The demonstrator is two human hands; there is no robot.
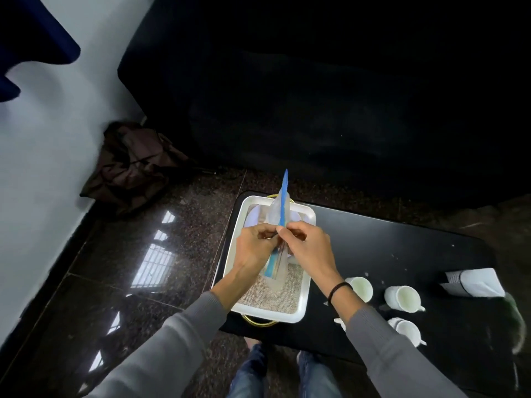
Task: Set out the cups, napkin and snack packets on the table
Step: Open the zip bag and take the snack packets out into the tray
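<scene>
Both in on it: the left grip (254, 245) and right grip (307, 242) pinched the blue-edged snack packet (283, 202) from either side, fingers curled, holding it edge-up over the white tray (304, 300). A burlap mat (275, 297) lined that tray at the black worktop's (388, 248) left end. Rightward stood three white cups (402, 298), the napkin (474, 284) beyond them.

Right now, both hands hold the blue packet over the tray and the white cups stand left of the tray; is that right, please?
Not quite: the head view shows the white cups standing right of the tray, not left. The left hand and right hand do hold the blue packet over it.
</scene>
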